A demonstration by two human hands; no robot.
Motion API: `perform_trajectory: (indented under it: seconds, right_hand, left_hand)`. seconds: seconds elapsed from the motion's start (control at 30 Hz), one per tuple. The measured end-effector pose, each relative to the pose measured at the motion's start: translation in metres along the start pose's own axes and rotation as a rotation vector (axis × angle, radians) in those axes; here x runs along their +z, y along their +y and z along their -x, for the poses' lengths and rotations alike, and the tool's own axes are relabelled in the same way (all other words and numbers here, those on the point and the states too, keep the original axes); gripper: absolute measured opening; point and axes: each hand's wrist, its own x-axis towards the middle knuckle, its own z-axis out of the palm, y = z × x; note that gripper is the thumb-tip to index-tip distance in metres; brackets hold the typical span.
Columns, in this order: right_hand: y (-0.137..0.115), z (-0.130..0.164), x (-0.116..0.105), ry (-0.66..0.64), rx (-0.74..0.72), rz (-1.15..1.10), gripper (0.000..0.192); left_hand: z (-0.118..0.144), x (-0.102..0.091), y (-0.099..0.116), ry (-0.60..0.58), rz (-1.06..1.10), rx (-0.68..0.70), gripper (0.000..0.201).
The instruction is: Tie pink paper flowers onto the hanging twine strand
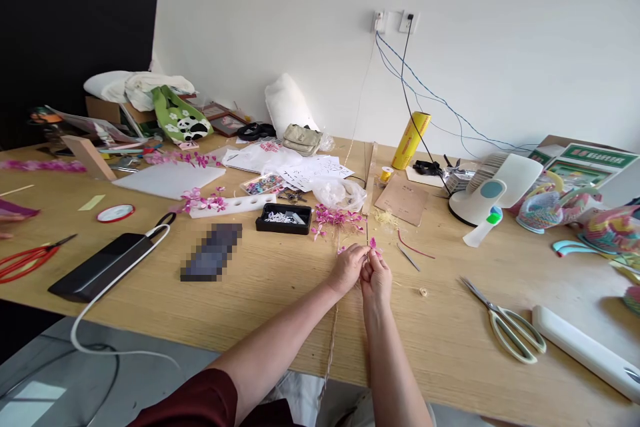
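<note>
Near the middle of the table, my left hand (349,268) and my right hand (377,279) meet, fingertips pinched together. A small magenta flower (373,244) stands up at my right fingertips. What the left fingers grip is hidden between the hands. Just beyond them lies a bunch of pink artificial flowers (340,217). A twisted beige cord (331,343) runs below my left wrist and over the table's front edge. To the right of my hands are a slim pointed tool (410,259) and a dark red strand (416,244).
Scissors with pale handles (515,330) lie at right beside a long white case (585,350). Left are a black box of small white pieces (283,219), a pixelated dark rectangle (213,252), a black power strip (105,267) and red-handled scissors (30,261). Another person's hand shows far left.
</note>
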Motion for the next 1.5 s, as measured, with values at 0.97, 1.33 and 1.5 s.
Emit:
perform_trajectory:
  seconds: [0.97,1.33,1.5]
  right_hand:
    - [-0.011,0.008,0.005,-0.094,-0.077,0.059,0.027]
    - [-0.008,0.007,0.001,0.004,-0.183,0.243,0.028]
    - [-0.007,0.005,0.0,0.017,-0.225,0.252,0.028]
  left_hand:
    - [0.006,-0.004,0.004,0.181,0.239,-0.066,0.021]
    - [0.005,-0.007,0.002,0.131,0.17,-0.028,0.02]
    - [0.005,-0.006,0.003,0.105,0.123,0.006,0.022]
